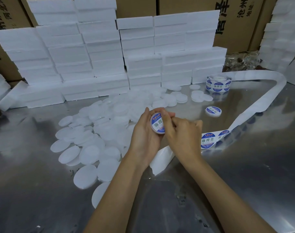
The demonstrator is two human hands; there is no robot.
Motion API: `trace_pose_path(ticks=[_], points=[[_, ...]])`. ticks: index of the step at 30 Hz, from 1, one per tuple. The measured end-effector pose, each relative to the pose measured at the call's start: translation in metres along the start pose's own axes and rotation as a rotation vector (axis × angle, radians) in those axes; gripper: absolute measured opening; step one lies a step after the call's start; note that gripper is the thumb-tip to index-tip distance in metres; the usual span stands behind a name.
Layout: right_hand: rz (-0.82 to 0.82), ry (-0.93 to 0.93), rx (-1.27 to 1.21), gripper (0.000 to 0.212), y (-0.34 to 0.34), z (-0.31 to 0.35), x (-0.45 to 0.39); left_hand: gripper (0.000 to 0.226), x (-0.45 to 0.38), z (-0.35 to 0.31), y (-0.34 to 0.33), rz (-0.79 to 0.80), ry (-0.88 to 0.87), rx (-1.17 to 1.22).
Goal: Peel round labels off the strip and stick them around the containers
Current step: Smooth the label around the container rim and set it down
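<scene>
Container (157, 125) in left hand (144, 135) (right hand (182, 133) touching)

Two hands of mine, left (143, 137) and right (182, 137); one labelled container (157, 124) between them; a second (213, 111) lay apart; one label roll (217, 82); two labels (208, 140) showed on one strip (254, 105); plain lids (93, 132) lay heaped beyond counting.

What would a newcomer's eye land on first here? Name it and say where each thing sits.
First, the two hands at centre: the left hand cups a small round container bearing a blue and white label, while the right hand presses on it. Next, the heap of white discs spread over the metal table to the left, and the wall of white foam boxes stacked behind.
</scene>
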State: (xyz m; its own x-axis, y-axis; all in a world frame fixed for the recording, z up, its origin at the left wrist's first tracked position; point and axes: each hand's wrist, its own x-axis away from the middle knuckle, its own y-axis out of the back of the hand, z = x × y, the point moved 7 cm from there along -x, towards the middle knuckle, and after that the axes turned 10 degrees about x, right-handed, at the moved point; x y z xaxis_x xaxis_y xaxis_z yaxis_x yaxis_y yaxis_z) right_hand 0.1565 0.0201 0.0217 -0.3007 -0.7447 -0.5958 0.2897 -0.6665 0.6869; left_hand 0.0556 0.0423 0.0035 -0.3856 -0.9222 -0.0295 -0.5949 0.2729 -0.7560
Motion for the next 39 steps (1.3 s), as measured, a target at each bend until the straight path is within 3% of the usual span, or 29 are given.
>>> trace_pose_path(ticks=[4,8,10,15,24,29,35,39], points=[[0.001,-0.012,-0.074,0.059,-0.003,-0.002,-0.002,0.028,-0.003,-0.003,0.0,0.022,-0.009,-0.072],[-0.037,-0.013,-0.142,0.046,0.0,-0.007,-0.005,0.028,-0.001,-0.013,0.01,-0.057,-0.182,-0.609],[-0.023,-0.013,-0.155,0.046,-0.002,-0.009,-0.005,0.03,0.002,-0.019,0.011,-0.031,-0.25,-0.711],[-0.018,-0.038,-0.245,0.048,-0.002,-0.014,-0.004,0.043,0.004,-0.02,0.01,0.029,-0.203,-0.629],[0.025,0.107,-0.185,0.044,-0.004,-0.001,-0.001,0.022,0.004,-0.027,0.023,-0.14,-0.332,-0.581],[0.08,0.12,-0.174,0.04,-0.008,0.001,0.0,0.022,0.004,-0.027,0.026,-0.188,-0.338,-0.556],[0.166,0.179,-0.132,0.033,-0.008,-0.005,-0.007,0.046,0.002,-0.023,0.022,-0.133,-0.291,-0.573],[0.181,0.036,-0.283,0.035,-0.001,-0.025,-0.023,0.071,0.001,-0.013,0.016,0.009,-0.194,-0.497]])
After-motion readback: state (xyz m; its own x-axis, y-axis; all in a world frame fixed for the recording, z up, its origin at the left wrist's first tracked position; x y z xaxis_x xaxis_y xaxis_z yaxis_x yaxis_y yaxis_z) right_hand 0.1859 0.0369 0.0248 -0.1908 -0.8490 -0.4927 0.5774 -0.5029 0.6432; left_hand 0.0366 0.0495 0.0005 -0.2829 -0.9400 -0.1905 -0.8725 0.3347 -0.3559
